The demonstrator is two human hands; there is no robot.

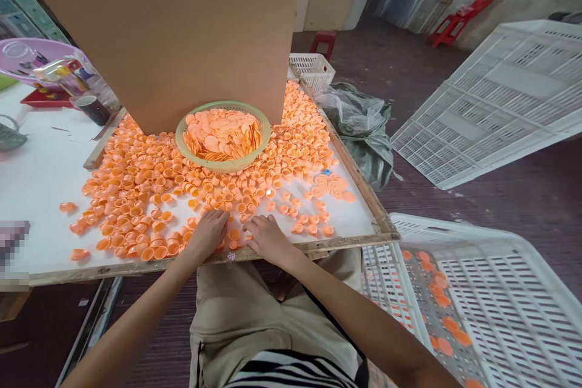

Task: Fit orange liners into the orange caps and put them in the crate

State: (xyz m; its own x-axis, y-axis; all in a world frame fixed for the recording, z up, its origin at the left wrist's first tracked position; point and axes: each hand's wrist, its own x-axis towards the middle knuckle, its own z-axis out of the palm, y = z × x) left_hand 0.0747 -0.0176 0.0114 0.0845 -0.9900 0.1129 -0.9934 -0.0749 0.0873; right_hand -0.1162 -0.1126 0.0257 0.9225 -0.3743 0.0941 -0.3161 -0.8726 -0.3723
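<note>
Many small orange plastic cups (131, 194) lie in a wide heap across the white tabletop. A green-rimmed basket (261, 154) among them is filled with flat orange discs (222, 130). My left hand (211, 233) rests at the heap's near edge, its fingers curled down and closed; what they pinch, if anything, is hidden. My right hand (268, 239) is just right of it, low over the table, with bent fingers slightly apart and pointing left. A few orange cups (233, 235) lie between the hands. Several loose discs (334, 185) lie farther right.
A tall cardboard panel (182, 30) stands behind the basket. Wooden strips (359, 170) edge the table. White crates stand at right, one (495, 242) low beside my legs with orange discs inside. A dark cup (93, 109) and a purple basin (36, 51) are at left.
</note>
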